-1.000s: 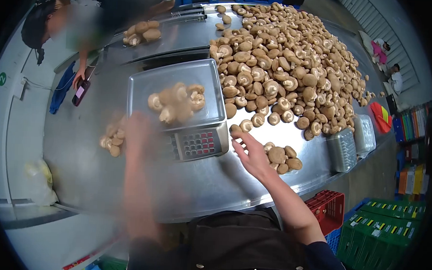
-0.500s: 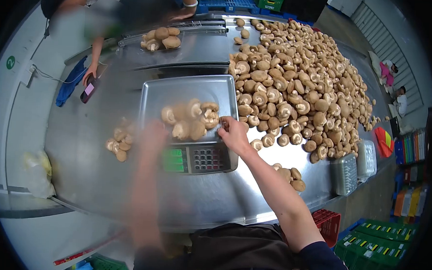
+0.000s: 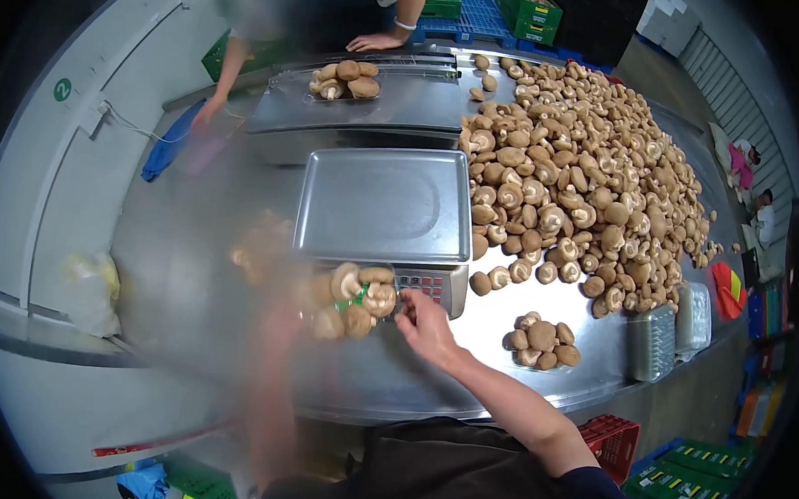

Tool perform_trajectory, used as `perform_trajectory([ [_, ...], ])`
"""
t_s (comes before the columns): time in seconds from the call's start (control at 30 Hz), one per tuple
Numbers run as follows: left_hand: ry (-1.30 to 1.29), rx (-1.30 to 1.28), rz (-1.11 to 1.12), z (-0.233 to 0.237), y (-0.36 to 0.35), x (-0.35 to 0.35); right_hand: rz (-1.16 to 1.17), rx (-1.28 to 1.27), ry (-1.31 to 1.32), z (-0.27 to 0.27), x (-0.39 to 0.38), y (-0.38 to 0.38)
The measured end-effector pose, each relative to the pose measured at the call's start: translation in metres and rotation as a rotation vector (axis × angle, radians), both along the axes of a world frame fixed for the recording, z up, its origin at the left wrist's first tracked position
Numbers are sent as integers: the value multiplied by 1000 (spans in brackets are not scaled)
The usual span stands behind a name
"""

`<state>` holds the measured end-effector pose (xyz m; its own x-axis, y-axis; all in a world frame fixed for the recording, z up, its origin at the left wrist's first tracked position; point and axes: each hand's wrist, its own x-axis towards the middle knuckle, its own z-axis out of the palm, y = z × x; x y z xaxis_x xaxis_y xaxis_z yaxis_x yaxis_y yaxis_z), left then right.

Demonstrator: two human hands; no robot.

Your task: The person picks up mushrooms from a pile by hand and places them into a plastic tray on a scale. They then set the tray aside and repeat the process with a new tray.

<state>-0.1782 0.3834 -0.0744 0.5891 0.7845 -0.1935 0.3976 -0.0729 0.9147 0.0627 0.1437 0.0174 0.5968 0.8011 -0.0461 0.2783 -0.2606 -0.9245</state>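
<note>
A clear tray of mushrooms (image 3: 358, 301) is held over the front of the scale, partly covering its display and keypad. My right hand (image 3: 425, 324) grips the tray's right edge, thumb and fingers closed on it. My left hand (image 3: 282, 320) is at the tray's left side, smeared by blur, so its fingers cannot be made out. Behind the tray, the scale's metal plate (image 3: 384, 204) is bare. One group of mushrooms (image 3: 543, 341) sits to the right of my right hand, and another, blurred group (image 3: 261, 243) lies left of the scale.
A large mushroom heap (image 3: 581, 177) covers the table's right side. Stacked clear trays (image 3: 652, 343) stand at the right edge. Across the table, a person leans a hand (image 3: 377, 42) near a second scale (image 3: 352, 109) bearing mushrooms. A white bag (image 3: 90, 294) is at left.
The mushroom tray has come off the scale plate toward me, with both my hands moving along. The other person's arm has shifted, and the whole view has moved.
</note>
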Motion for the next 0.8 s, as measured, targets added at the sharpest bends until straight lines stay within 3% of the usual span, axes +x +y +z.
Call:
perform_trajectory([
  [0.23, 88, -159, 6, -61, -6, -95, 101, -70, 45, -49, -69, -12],
  [0.4, 98, -50, -252, -95, 16, -149, 147, -152, 61, -87, -107, -2],
  [0.43, 122, -4, -302, -78, 13, -147, 149, -173, 79, -97, -113, 2],
  [0.5, 111, -433, 93, -25, 2, -117, 162, -137, 22, -123, -119, 9],
  [0.6, 223, -350, 177, -17, 8, -119, 311, -135, 139, -81, -108, 15],
  [0.7, 400, -221, 93, -9, 15, -119, 397, -133, 234, -65, -102, 16],
  [0.8, 363, -245, 183, -55, 51, -150, 418, -107, 175, -64, -94, -3],
])
